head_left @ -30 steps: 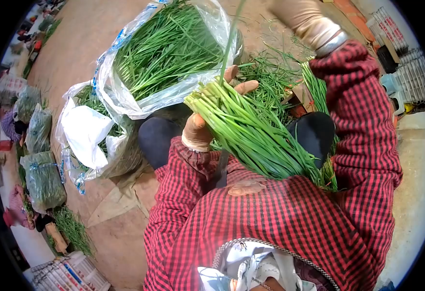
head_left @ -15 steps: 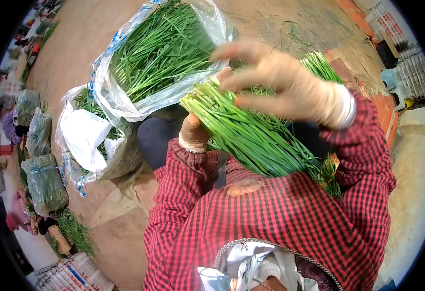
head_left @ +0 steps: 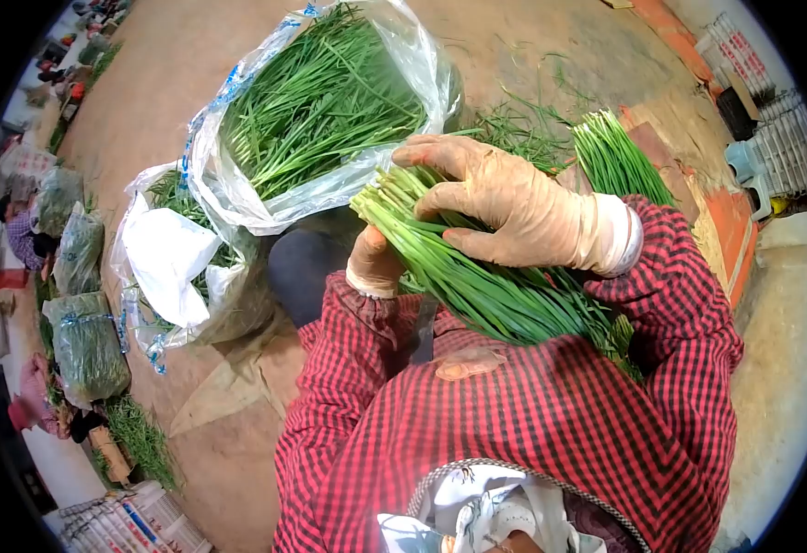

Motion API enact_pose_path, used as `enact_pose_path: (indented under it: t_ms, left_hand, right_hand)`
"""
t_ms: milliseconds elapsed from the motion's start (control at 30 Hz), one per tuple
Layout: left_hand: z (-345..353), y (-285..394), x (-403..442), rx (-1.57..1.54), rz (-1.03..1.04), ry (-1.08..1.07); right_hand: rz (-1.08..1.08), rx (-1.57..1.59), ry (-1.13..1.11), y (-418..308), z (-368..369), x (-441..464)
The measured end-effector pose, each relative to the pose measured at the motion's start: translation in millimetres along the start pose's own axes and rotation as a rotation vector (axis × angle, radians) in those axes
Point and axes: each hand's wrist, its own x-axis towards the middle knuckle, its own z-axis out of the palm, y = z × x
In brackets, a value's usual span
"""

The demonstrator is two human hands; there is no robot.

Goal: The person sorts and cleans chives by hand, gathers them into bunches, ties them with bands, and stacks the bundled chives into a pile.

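Note:
A thick bunch of garlic chives [head_left: 477,276] lies slantwise across my lap, its pale cut ends up and left, its green leaves down and right. My left hand [head_left: 376,263], gloved, holds it from beneath; most of its fingers are hidden behind the stems. Over the top of the bunch is my right hand [head_left: 523,198], in a cream glove, its fingers bent across the stems near the cut ends. The leaf tips run down to my red checked clothing.
Ahead stands an open plastic bag [head_left: 283,217] of loose chives, with a smaller bag [head_left: 168,258] beside it. Another bunch of chives [head_left: 620,157] lies at right. Loose leaves [head_left: 523,129] litter the floor. Wrapped bundles [head_left: 88,346] line the left; crates [head_left: 786,143] stand at far right.
My right hand was blurred and raised above the stems; it has come down onto the bunch. My left hand keeps its hold. The view has shifted slightly.

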Motion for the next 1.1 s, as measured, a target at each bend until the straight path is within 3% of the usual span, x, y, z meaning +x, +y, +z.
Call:
enact_pose_path:
  t_ms: [600, 700, 767, 833, 967, 1033, 1100]
  left_hand:
    - [2.1, 3.7, -0.7, 0.018, -0.019, 0.004]
    - [19.8, 4.3, 1.2, 0.019, -0.027, 0.015]
    - [19.1, 5.9, 3.1, 0.026, -0.013, 0.032]
    - [13.6, 9.2, 7.3, 0.079, -0.066, -0.032]
    - [14.0, 14.9, 13.0, 0.190, -0.129, -0.038]
    - [14.6, 15.1, 13.9, 0.212, -0.109, -0.027]
    - [19.2, 18.5, 13.0, 0.249, -0.133, -0.005]
  right_hand:
    - [0.003, -0.154, -0.005, -9.5, 1.6, 14.3]
    - [-0.045, -0.247, 0.130, -12.9, -5.2, 26.5]
    - [-0.149, -0.577, 0.188, -8.0, -12.7, 37.7]
    - [-0.169, -0.638, 0.218, 1.7, -19.7, 46.7]
    - [0.014, -0.775, 0.241, 31.2, -23.6, 47.1]
    - [0.196, -0.394, 0.259, 36.8, -25.9, 48.3]
    - [0.186, -0.431, 0.319, 41.8, -26.9, 49.9]
